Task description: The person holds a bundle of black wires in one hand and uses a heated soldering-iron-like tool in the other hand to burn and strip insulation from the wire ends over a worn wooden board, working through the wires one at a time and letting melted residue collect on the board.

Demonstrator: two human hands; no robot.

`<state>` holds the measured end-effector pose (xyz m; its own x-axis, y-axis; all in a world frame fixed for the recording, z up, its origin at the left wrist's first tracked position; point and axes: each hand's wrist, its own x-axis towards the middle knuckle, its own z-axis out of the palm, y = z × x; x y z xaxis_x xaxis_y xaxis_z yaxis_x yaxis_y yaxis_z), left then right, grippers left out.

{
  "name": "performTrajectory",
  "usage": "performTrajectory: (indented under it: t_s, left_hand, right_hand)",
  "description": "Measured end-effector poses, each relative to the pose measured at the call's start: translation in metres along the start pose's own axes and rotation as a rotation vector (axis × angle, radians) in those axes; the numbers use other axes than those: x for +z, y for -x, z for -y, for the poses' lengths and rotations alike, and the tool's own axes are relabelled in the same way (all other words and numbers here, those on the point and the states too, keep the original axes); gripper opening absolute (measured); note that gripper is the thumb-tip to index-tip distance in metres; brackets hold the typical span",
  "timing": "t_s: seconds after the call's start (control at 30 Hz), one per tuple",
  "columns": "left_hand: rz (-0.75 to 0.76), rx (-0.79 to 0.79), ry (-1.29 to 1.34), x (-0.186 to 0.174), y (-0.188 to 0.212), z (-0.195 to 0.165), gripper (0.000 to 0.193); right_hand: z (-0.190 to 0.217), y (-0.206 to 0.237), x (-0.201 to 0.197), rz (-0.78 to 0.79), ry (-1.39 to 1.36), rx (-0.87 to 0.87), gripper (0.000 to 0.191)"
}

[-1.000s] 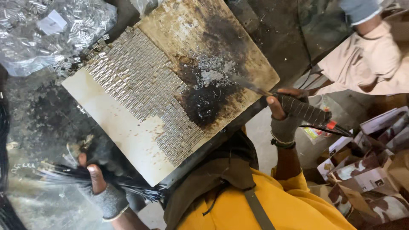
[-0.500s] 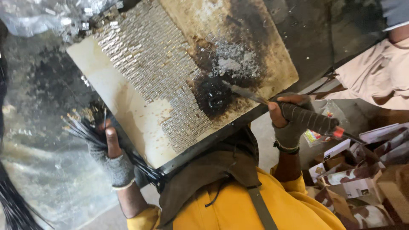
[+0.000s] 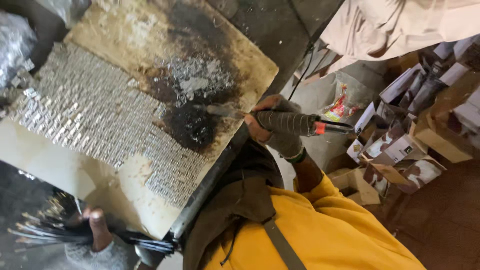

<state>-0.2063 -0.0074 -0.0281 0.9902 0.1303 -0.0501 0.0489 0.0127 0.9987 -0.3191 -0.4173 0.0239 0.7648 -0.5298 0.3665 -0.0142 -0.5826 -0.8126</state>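
Near the counter's right edge, right hand (image 3: 280, 127), gloved, wrapped tight round the taped handle of a soldering iron (image 3: 280, 119); metal tip resting on the black burnt patch (image 3: 192, 127) of a scorched board (image 3: 235, 60). Grey solder blobs (image 3: 197, 80) just above the tip, w/ silvery flecks around. Rows of small metal pieces (image 3: 95, 120) laid out as a mat across the board's left half, touching each other, reaching toward the front edge. Left hand (image 3: 97, 232) at the counter's front left corner, under the board's edge, fingers closed round a bundle of thin dark wires (image 3: 45, 232); thumb on top, rest of grip partly hidden. Cardboard boxes (image 3: 400, 150) on the floor well to the right; a snack wrapper (image 3: 337, 107) near them.

Step in hand, prob.: loading or cleaning the iron tip on the burnt patch, between joints. Next move likely calls for bringing a wire end from the bundle up to the mat, then a steady tip-to-joint touch w/o nudging neighbouring pieces. Tip hot, so glove clearance matters; board tilted off the counter's edge, so needs light pressure only.
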Motion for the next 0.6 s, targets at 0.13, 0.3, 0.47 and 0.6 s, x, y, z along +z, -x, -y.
performTrajectory:
  t_s: [0.13,0.3,0.47,0.6]
  left_hand:
    - [0.035,-0.016,-0.048,0.001,0.007,0.004,0.023]
    - [0.059,-0.066,-0.173,0.010,0.016,-0.018,0.019]
    - [0.217,0.084,-0.080,0.016,0.013,-0.042,0.044]
    - [0.187,-0.057,-0.279,0.011,0.017,-0.054,0.045]
  right_hand:
    - [-0.013,0.011,0.007,0.009,-0.308,0.170,0.020]
    - [-0.054,0.014,0.010,-0.139,-0.505,0.400,0.021]
    - [-0.099,0.020,0.015,-0.084,-0.413,0.034,0.021]
    - [-0.111,0.023,0.035,0.031,-0.463,-0.177,0.023]
